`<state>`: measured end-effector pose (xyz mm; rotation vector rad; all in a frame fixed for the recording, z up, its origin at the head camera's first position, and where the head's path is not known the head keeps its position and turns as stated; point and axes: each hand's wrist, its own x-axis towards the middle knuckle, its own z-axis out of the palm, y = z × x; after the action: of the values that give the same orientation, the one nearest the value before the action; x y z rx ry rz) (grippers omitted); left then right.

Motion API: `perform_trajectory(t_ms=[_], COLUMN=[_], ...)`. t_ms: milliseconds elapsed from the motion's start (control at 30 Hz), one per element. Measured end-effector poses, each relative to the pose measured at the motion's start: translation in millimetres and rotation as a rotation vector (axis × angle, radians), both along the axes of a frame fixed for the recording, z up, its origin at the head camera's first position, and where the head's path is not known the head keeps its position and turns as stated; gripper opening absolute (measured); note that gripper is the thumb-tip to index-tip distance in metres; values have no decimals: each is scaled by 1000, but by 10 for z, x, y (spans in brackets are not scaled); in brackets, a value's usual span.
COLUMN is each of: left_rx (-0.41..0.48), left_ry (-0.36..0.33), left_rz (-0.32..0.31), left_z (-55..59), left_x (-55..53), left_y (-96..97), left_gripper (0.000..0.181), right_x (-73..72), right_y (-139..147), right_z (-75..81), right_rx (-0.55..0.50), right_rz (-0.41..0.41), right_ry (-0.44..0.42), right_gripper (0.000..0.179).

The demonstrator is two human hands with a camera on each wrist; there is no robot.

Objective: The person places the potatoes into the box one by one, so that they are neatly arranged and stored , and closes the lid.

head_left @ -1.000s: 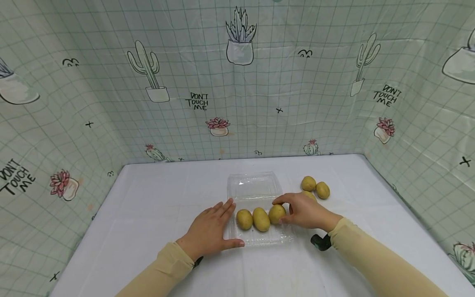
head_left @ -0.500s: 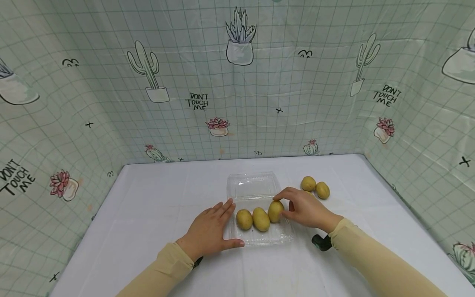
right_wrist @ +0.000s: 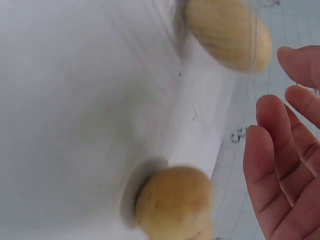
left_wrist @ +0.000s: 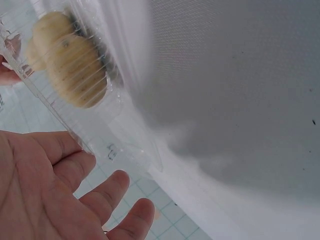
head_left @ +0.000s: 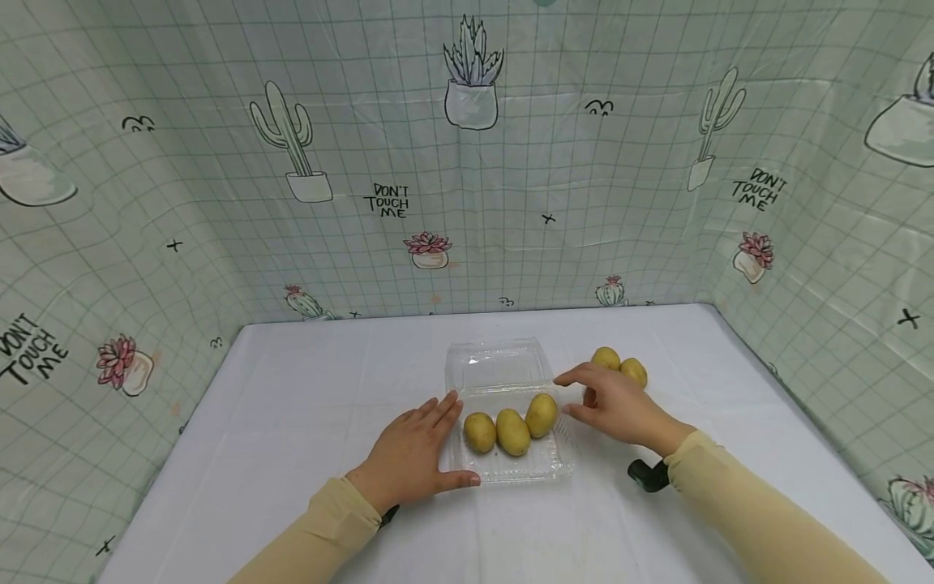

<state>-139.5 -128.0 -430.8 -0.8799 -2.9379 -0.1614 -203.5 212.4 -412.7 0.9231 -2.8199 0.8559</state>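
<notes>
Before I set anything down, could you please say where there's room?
Bare table lies left of the left hand, on the near side of the clear container, and right of the loose potatoes. It's crowded from the container, holding three potatoes, across to the right hand and loose potatoes.

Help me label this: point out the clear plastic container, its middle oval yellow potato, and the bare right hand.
Clear plastic container (head_left: pixel 499 366), head view: open lid.
Middle oval yellow potato (head_left: pixel 513 432), head view: centre.
Bare right hand (head_left: pixel 621 405), head view: back.

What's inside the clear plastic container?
Three potatoes sit side by side in the base of the clear plastic container. Whatever lies directly beneath them is covered, so I can't tell.
</notes>
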Motion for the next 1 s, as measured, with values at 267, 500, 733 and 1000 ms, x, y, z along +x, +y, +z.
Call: perform_trajectory(t_ms=[267,500,733,1000], left_rx=[1,-1,8,-7], left_ry=[1,-1,3,-14], left_rz=[1,0,-4,-4], left_z=[2,4,15,17], left_x=[10,13,14,15], left_y=[-1,-1,-3,1], left_gripper=[105,105,105,106], right_x=[-11,-23,-113,-252], right_y=[279,612,946,1085], right_z=[-19,-61,-100,-218], right_rx=[-32,-56,-46,-62], right_rz=[-58,-114,-259,-310], right_ry=[23,34,-15,-176], right_gripper=[39,39,42,63])
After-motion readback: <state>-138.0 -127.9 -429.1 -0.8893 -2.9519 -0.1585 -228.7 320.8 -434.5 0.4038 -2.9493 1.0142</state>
